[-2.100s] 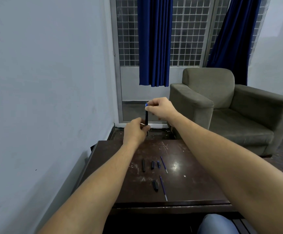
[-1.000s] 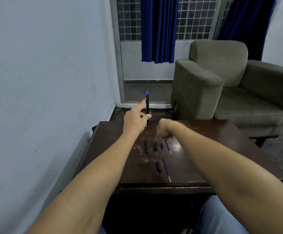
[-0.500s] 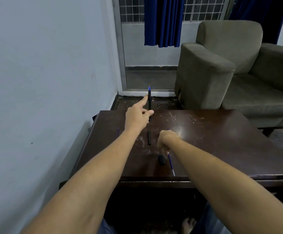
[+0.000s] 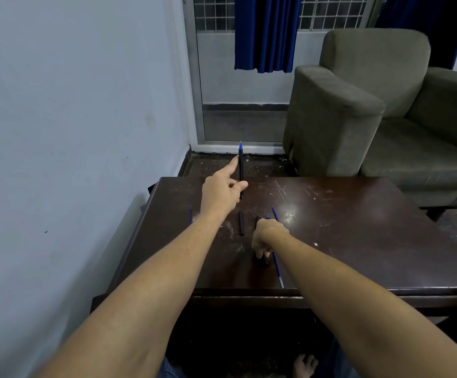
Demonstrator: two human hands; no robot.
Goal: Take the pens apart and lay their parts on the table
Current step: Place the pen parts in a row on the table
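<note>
The counter (image 4: 358, 241) is dark brown, glossy, with pale scratches and whitish smudges. The pen (image 4: 240, 170) held upright is black with a blue tip. The barrel piece (image 4: 241, 227) lying on the counter is black; the refill (image 4: 277, 267) near the front edge is blue with a pale end. The armchair (image 4: 372, 105) is olive grey. The curtain (image 4: 265, 34) is deep blue against a white-gridded window (image 4: 331, 12). The wall (image 4: 72, 105) is pale grey-blue.

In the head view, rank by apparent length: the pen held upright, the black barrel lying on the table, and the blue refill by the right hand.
1. Blue refill, partly hidden by the right hand.
2. Held pen, a close second; ranking unsure.
3. Black barrel, clearly shortest.
</note>
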